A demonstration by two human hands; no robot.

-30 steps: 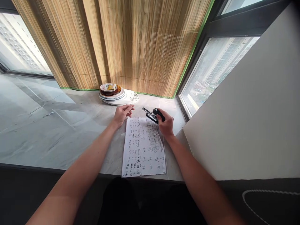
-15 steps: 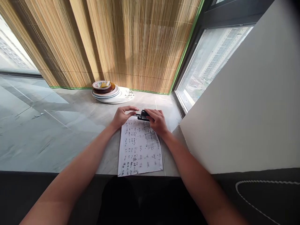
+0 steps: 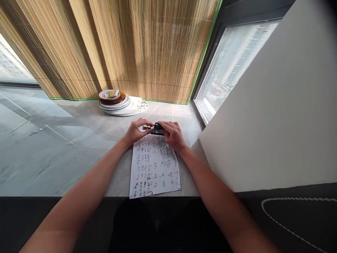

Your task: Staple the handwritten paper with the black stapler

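Note:
Over the far end of a handwritten sheet of paper, my right hand grips a black stapler, its fingers wrapped over the top. My left hand meets it from the left, with thumb and fingertips closed on the stapler's left end. A slim dark piece with a metallic shine shows between the thumb and fingers of that hand. Part of the stapler is hidden under my right fingers. The paper lies flat on the marble-look ledge, close to its front edge.
A stack of plates with a small yellow packet on top stands behind my hands. Behind it hangs a bamboo blind. A white wall and a window bound the right side. A white cord lies lower right.
My left thumb and fingers have closed further on the stapler's left end, and more of the slim shiny piece shows there. The whole view has shifted slightly.

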